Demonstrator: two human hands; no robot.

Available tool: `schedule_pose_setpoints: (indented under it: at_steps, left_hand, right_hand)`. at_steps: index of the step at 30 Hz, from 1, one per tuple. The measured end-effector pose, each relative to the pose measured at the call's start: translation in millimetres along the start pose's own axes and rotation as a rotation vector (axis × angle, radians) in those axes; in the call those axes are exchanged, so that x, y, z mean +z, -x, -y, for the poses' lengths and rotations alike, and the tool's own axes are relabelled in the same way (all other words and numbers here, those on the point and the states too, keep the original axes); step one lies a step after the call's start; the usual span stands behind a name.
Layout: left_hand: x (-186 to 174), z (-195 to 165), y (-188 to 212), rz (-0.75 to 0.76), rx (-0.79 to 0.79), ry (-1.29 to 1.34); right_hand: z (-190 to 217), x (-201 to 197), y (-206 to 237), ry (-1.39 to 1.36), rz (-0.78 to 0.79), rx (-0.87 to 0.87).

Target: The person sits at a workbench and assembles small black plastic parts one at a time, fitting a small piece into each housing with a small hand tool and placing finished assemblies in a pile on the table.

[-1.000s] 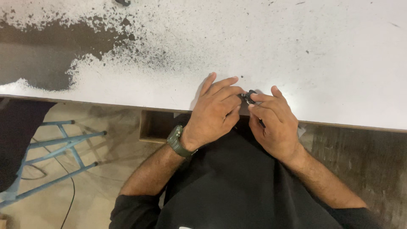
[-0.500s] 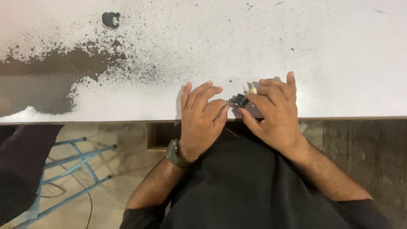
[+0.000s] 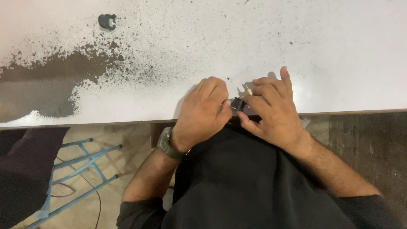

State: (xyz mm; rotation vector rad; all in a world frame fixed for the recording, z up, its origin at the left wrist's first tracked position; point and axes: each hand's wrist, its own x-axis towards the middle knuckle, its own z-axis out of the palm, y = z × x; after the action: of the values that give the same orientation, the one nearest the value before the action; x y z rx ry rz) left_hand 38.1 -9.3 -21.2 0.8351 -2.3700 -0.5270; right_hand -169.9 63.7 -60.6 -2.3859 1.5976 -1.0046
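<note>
My left hand (image 3: 203,114) and my right hand (image 3: 271,112) meet at the near edge of a white worktable (image 3: 322,55). Between their fingertips sits a small black part (image 3: 237,103), pinched from both sides. A thin pale pin or wire end (image 3: 247,90) sticks up just above the part, by my right index finger. My left wrist carries a dark green watch (image 3: 164,143). Most of the black part is hidden by my fingers.
A second small black part (image 3: 107,21) lies far left at the back of the table. A large patch of worn dark paint (image 3: 46,80) covers the table's left side. A blue metal stool frame (image 3: 80,169) stands under the table's left edge.
The view has shifted so that more of the table's far side shows, including the black part at the back left. My hands have spread slightly and now lie flatter on the table edge.
</note>
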Motion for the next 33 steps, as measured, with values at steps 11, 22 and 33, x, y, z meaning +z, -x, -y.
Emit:
schedule_pose_setpoints:
  at_steps: [11,22,33]
  left_hand:
    - [12.6,-6.7,14.0,-0.06,-0.112,0.161]
    - [26.4,-2.9,24.0,-0.094,-0.102,0.25]
    - [25.1,-2.1,24.6,-0.082,-0.088,0.289]
  right_hand:
    - [11.0,-2.1,11.1,-0.091,-0.201,-0.031]
    - [19.6,12.6,18.6,-0.182,-0.141,-0.017]
    - [16.8,16.6,24.2,-0.124,-0.156,-0.045]
